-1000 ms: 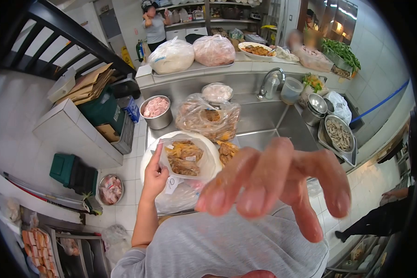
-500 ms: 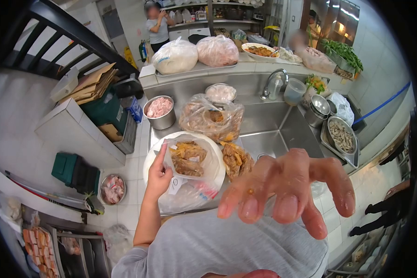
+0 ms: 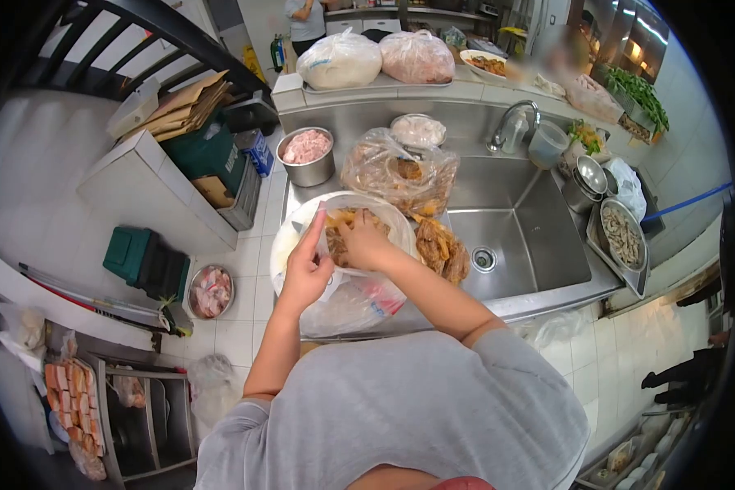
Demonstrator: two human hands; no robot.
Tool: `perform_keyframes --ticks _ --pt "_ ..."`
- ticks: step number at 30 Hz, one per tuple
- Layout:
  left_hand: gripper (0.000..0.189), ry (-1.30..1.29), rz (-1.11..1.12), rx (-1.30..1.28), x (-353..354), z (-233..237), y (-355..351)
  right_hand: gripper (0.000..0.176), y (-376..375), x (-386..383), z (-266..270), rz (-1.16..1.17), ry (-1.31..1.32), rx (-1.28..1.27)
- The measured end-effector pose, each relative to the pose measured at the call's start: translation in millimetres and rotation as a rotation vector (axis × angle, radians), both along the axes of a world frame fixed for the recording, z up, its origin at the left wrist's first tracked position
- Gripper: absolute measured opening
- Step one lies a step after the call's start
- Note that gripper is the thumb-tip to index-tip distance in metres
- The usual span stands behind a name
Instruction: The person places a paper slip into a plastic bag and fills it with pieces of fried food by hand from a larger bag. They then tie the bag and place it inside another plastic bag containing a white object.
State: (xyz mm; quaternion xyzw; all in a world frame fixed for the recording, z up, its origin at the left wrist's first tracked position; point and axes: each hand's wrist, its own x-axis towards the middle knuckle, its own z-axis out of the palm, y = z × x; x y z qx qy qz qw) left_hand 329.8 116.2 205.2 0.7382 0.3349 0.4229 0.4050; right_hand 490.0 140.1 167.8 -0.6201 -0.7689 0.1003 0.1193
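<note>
A clear plastic bag (image 3: 396,219) with brown-orange marinated meat (image 3: 336,245) inside sits in a round white basin (image 3: 282,245) at the sink's left. My left hand (image 3: 306,273) is at the bag's left side, fingers straight and thumb apart, with the bag's edge against it. My right hand (image 3: 366,243) reaches into the bag, its fingers bent down onto the meat and its fingertips hidden. Just right of the basin lies more marinated meat (image 3: 443,249). Behind is a larger clear bag of meat (image 3: 404,175).
Left of the large bag stands a metal pot of pink meat (image 3: 306,149). The steel sink (image 3: 514,220) and faucet (image 3: 514,122) are to the right, beside a tray of shrimp-like pieces (image 3: 621,233). Full bags (image 3: 339,61) line the ledge. A person (image 3: 306,24) stands beyond.
My right hand has moved from close before the camera, fingers spread, down into the bag onto the meat. My left hand stays at the bag's edge. The view has shifted.
</note>
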Motion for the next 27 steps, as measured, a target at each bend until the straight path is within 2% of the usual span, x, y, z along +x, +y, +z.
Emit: perform_keyframes --ticks 3,5,8,9,13,16,19,22,25,27 --pt "0.073 0.005 0.021 0.061 3.8 -0.4 -0.7 0.052 1.9 -5.0 -10.5 -0.038 -0.087 0.013" --pt "0.074 0.025 0.04 0.073 3.1 -2.0 -3.8 0.06 7.6 -3.1 -13.5 0.038 -0.088 -0.055" --pt "0.074 0.069 0.053 0.062 -1.2 -2.1 -3.2 0.062 -0.4 -6.4 -22.3 -0.007 -0.18 -0.038" --pt "0.075 0.053 0.04 0.057 -1.2 -3.8 -2.2 0.059 -3.8 -8.3 -31.5 -0.055 -0.205 0.109" --pt "0.075 0.027 0.038 0.072 2.3 -1.0 -6.0 0.056 -2.6 -8.5 -35.2 -0.056 -0.083 0.198" --pt "0.075 0.05 0.042 0.028 -0.5 3.5 -7.0 0.061 0.6 -6.7 -35.6 -0.038 0.11 0.126" --pt "0.075 0.032 0.026 0.017 -3.7 7.1 -8.5 0.056 -3.6 0.6 -20.6 0.0 0.137 0.069" --pt "0.075 -0.014 -0.004 0.047 -3.4 3.6 -8.3 0.049 -12.9 -1.7 -18.8 0.031 -0.096 0.225" --pt "0.074 0.002 -0.023 0.046 0.6 0.4 -12.3 0.042 -6.5 -14.5 -50.6 -0.074 -0.177 0.419" --pt "0.074 0.038 -0.021 0.062 2.2 1.2 -15.5 0.042 -5.3 -15.0 -49.2 -0.038 -0.143 0.371"
